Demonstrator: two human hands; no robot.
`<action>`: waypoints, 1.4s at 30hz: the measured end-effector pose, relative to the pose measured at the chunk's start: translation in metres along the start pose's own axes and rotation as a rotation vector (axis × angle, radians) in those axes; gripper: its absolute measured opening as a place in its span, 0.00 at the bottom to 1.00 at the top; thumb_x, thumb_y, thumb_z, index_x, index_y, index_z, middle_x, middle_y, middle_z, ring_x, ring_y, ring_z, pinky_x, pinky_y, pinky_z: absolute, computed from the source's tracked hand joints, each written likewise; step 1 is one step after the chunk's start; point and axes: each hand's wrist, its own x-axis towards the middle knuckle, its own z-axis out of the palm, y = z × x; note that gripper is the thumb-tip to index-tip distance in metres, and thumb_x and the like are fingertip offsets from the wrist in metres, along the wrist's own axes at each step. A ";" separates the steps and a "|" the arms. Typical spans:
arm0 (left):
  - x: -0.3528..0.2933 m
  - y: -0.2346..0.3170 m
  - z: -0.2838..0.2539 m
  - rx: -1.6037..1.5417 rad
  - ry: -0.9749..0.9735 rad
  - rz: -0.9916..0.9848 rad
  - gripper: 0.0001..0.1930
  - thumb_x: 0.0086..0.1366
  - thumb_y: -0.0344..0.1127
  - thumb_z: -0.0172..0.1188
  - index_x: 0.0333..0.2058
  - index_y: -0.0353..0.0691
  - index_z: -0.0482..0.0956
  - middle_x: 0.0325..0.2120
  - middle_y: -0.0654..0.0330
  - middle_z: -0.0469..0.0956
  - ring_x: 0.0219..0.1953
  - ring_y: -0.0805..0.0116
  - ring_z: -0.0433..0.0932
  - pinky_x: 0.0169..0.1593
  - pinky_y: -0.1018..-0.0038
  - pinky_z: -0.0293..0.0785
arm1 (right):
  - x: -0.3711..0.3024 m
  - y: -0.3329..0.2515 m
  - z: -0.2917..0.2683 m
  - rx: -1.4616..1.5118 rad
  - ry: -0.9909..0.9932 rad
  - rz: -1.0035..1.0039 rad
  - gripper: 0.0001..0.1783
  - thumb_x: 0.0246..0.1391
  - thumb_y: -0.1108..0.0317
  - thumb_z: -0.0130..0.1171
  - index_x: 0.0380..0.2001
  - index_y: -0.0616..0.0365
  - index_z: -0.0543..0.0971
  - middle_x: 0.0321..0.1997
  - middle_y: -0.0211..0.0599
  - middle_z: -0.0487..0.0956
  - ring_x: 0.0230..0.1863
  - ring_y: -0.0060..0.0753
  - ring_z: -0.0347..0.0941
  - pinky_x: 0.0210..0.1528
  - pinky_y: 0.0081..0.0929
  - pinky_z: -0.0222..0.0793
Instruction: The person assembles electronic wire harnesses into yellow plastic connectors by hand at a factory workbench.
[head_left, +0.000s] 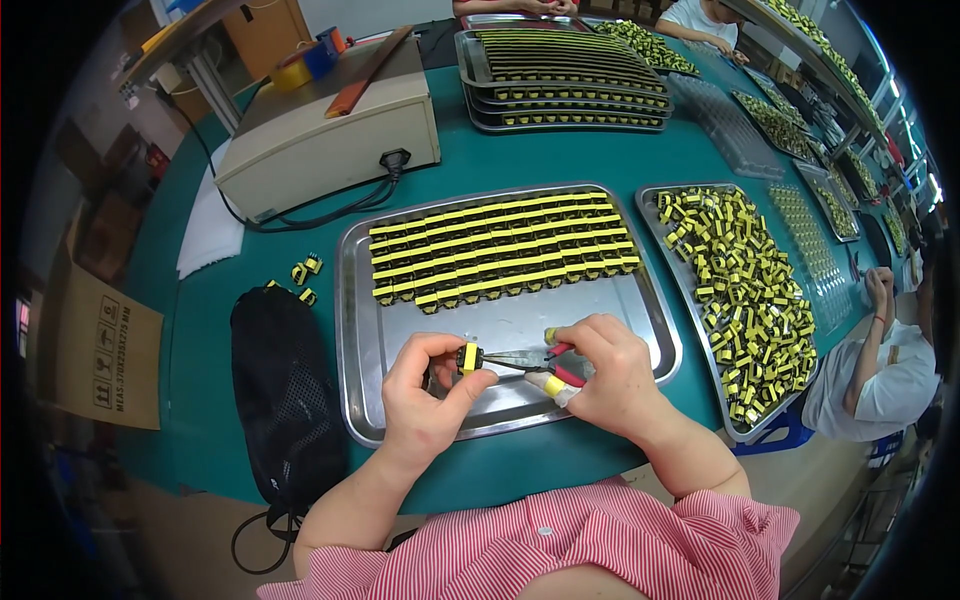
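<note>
Between the thumb and fingers of my left hand (425, 392) is a small black transformer (469, 359) with a yellow band. My right hand (617, 378) grips a pair of pliers (566, 364) with red handles, and its fingers have pale wrappings on them. The pliers' thin jaws point left and reach the transformer's side. Both hands are over the bare near part of a metal tray (520, 408). On that tray, rows of yellow-banded transformers (500, 247) stand close together, the nearest row being shorter at its left end.
At right, a second tray (728, 425) carries a loose heap of transformers. Stacked full trays (565, 75) stand at the back. A beige instrument box (330, 140) with a cable is back left. A black mesh bag (285, 390) lies left. Other people work at right and far side.
</note>
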 end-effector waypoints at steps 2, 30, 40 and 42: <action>0.000 0.002 0.001 0.045 0.008 0.048 0.15 0.45 0.23 0.65 0.33 0.34 0.71 0.26 0.66 0.70 0.25 0.83 0.64 0.29 0.87 0.62 | -0.001 0.001 -0.001 0.000 0.001 -0.001 0.20 0.27 0.67 0.72 0.27 0.60 0.75 0.24 0.35 0.73 0.25 0.35 0.72 0.25 0.26 0.68; -0.001 -0.001 0.003 -0.203 -0.082 -0.152 0.14 0.53 0.25 0.60 0.39 0.31 0.70 0.30 0.61 0.74 0.30 0.78 0.71 0.33 0.82 0.68 | 0.003 0.009 0.001 0.120 -0.095 0.076 0.18 0.29 0.69 0.69 0.28 0.60 0.75 0.25 0.38 0.74 0.26 0.37 0.72 0.29 0.26 0.69; 0.002 0.000 0.003 -0.386 -0.126 -0.226 0.14 0.56 0.26 0.56 0.42 0.31 0.69 0.31 0.59 0.75 0.30 0.75 0.72 0.36 0.81 0.69 | 0.001 0.000 -0.002 0.211 -0.172 0.200 0.16 0.36 0.69 0.67 0.31 0.61 0.76 0.27 0.38 0.75 0.26 0.31 0.74 0.30 0.25 0.70; 0.001 -0.003 0.006 -0.434 -0.146 -0.221 0.14 0.55 0.25 0.56 0.42 0.32 0.70 0.34 0.58 0.74 0.33 0.75 0.72 0.37 0.81 0.69 | 0.003 -0.004 -0.005 0.494 -0.407 0.423 0.14 0.44 0.68 0.62 0.35 0.62 0.75 0.30 0.37 0.76 0.29 0.25 0.73 0.33 0.24 0.70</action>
